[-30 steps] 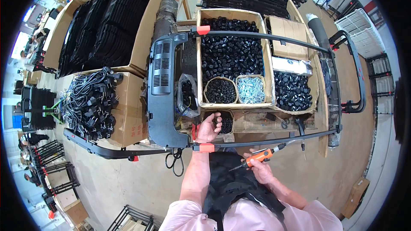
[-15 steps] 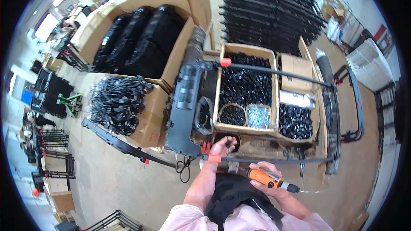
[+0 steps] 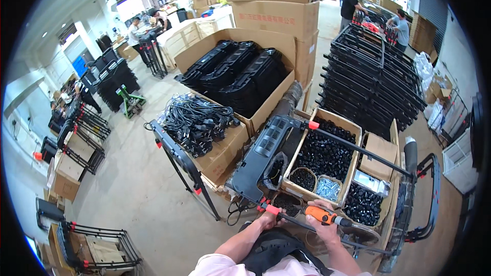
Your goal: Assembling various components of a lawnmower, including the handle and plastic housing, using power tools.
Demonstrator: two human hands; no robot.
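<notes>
Beside a cardboard box point(image 3: 353, 129) of black parts, right hand point(image 3: 323, 223) grips an orange screwdriver point(image 3: 324, 215); left hand point(image 3: 267, 219) clenches a black bar point(image 3: 294, 220).

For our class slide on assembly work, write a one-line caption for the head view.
Right hand holds an orange power screwdriver while left hand grips a black frame tube beside cardboard boxes of black parts.

- Two hands: left hand point(image 3: 269, 219), right hand point(image 3: 323, 224)
- One orange screwdriver point(image 3: 325, 216)
- One grey panel point(image 3: 265, 156)
- Two small tubs: black parts point(image 3: 303, 179), screws point(image 3: 328, 188)
- One cable heap point(image 3: 195, 118)
</notes>
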